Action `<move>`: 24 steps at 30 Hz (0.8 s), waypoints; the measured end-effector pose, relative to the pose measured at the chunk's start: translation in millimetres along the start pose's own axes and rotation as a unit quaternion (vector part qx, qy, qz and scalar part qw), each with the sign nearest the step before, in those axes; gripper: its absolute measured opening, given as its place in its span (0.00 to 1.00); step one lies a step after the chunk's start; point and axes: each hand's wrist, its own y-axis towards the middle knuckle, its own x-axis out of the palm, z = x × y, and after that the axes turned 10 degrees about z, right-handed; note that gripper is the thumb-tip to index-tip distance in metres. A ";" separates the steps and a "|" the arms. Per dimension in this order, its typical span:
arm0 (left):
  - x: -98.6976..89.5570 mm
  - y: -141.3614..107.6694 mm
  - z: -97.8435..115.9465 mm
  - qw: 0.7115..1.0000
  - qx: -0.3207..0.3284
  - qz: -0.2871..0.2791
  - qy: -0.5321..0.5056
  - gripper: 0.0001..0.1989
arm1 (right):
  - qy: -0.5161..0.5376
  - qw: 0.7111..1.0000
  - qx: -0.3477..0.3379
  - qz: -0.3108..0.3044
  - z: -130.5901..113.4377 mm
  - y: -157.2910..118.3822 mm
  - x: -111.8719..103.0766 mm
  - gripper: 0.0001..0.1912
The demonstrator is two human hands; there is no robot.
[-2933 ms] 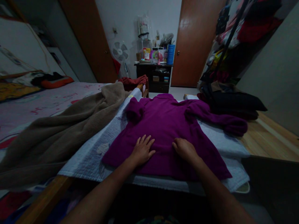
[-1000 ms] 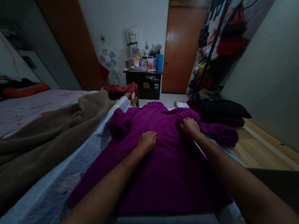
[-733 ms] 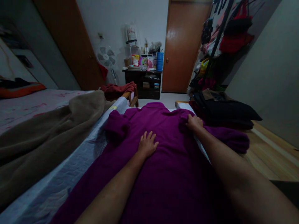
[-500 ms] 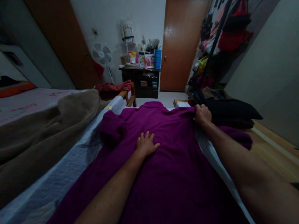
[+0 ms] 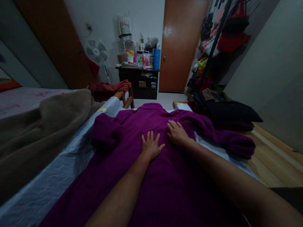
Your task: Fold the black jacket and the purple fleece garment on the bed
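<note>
A long purple coat [image 5: 151, 183] lies spread on the bed, its collar [image 5: 151, 106] at the far end. Its left sleeve [image 5: 106, 127] is folded in over the body, while the right sleeve [image 5: 224, 138] stretches out over the bed's right side. My left hand [image 5: 151, 146] rests flat on the middle of the coat with its fingers spread. Just right of it, my right hand [image 5: 177, 133] lies on the coat below the shoulder, fingers stretched out and holding nothing. My forearms cover parts of the lower coat.
A brown blanket [image 5: 52, 126] lies along the left over the pale quilted bed cover [image 5: 71, 170]. Folded dark clothes [image 5: 229, 108] are stacked at the right, beside a wooden surface [image 5: 272, 151]. Beyond the bed stand a fan [image 5: 97, 52] and a dark cabinet [image 5: 139, 83].
My right hand has let go of the coat's right shoulder and moved left onto the coat's body. The right sleeve now lies extended to the right. My left hand stays nearly in place.
</note>
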 end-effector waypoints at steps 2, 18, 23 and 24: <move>-3.0 0.0 -0.1 1.000 0.008 -0.002 0.006 0.36 | 0.007 0.999 -0.026 -0.031 -9.6 -10.0 16.6 0.31; -9.2 -1.3 2.8 1.000 0.010 -0.018 0.023 0.39 | -0.103 0.976 0.191 0.020 53.0 -44.1 -39.2 0.16; -7.8 -1.7 3.7 1.000 0.006 -0.013 0.020 0.38 | -0.042 0.942 0.330 -0.037 51.7 -37.2 -37.5 0.23; -7.8 -1.8 3.8 1.000 0.006 -0.010 0.019 0.38 | -0.032 0.938 0.343 -0.041 52.1 -33.4 -36.7 0.25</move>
